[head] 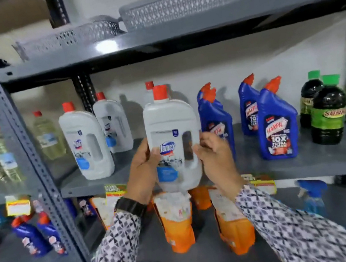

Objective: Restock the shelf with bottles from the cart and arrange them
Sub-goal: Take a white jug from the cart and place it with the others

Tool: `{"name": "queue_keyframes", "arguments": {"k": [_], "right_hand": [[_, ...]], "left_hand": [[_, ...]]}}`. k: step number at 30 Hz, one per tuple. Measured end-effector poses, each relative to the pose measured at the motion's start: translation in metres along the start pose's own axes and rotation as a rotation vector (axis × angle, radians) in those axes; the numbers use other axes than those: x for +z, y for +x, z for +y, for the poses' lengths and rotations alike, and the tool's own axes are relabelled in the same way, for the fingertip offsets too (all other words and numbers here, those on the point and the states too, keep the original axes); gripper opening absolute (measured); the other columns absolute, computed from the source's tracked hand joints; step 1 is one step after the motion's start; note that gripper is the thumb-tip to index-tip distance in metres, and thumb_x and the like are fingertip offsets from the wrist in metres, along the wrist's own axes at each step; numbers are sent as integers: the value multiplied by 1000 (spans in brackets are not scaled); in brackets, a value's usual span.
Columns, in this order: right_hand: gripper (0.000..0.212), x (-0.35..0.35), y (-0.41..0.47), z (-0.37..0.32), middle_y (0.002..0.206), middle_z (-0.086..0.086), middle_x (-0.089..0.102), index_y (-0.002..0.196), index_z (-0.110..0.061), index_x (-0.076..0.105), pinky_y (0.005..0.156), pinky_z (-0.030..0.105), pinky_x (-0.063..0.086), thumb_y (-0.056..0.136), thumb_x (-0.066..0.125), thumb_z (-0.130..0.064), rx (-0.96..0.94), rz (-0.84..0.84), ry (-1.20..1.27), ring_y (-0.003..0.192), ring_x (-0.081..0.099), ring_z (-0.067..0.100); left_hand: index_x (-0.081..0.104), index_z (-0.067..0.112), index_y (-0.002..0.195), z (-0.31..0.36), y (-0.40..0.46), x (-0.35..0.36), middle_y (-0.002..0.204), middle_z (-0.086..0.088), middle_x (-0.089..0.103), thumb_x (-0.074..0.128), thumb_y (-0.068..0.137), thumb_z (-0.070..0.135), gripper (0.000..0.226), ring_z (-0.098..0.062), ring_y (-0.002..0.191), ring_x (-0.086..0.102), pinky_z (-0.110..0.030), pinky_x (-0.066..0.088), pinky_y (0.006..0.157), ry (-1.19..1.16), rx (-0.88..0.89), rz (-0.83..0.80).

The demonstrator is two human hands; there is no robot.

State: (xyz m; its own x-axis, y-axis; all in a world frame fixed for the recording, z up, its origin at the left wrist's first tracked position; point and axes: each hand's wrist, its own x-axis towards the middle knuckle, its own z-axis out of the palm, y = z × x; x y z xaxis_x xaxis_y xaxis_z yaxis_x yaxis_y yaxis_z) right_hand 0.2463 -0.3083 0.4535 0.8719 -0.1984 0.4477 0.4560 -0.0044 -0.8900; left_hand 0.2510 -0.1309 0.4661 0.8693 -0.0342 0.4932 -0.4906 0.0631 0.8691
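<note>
shelf point(311, 159) middle tier, grey; white domex bottle point(171, 135) held in air at shelf front edge, base not yet on board, between standing white bottles point(86, 143) and blue harpic bottles point(277, 123); left hand point(143, 170) and right hand point(215, 158) both clamped on its lower sides; risk: base catches shelf lip or body swings right, knocks nearest harpic over; long axis vertical, red cap point(160, 92) up, label faces camera
</note>
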Motion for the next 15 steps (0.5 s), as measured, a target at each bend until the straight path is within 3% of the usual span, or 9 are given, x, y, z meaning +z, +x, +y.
{"name": "queue_keyframes", "arguments": {"k": [3,7,11,15], "right_hand": [[29,32,38,10,114,-1,76,104,-36,65,101,52,59,100,64,-7,-40,18,-20,109,74,17],[25,49,63,30,119,3,76,121,-19,67,104,50,57,99,65,-6,-44,38,-98,114,73,19],[54,45,59,51,118,-15,77,125,-40,60,89,26,62,88,80,-6,-19,-90,-159,109,74,2],[70,50,60,72,119,-18,75,138,-31,51,95,26,61,85,80,4,10,-128,-291,113,72,-3]], "left_hand": [[56,19,137,-11,51,-25,135,-5,68,41,107,9,35,-17,120,65,-46,50,109,-13,-23,-47],[59,31,131,-32,84,-51,128,6,72,42,107,10,36,-13,119,67,-31,57,96,-46,-65,-141],[47,28,148,-57,95,-87,141,6,65,60,100,10,53,-5,125,65,-20,56,92,26,-111,-289],[51,19,144,-72,99,-100,138,5,68,71,92,7,57,-11,126,65,-17,54,94,166,-156,-459]]}}
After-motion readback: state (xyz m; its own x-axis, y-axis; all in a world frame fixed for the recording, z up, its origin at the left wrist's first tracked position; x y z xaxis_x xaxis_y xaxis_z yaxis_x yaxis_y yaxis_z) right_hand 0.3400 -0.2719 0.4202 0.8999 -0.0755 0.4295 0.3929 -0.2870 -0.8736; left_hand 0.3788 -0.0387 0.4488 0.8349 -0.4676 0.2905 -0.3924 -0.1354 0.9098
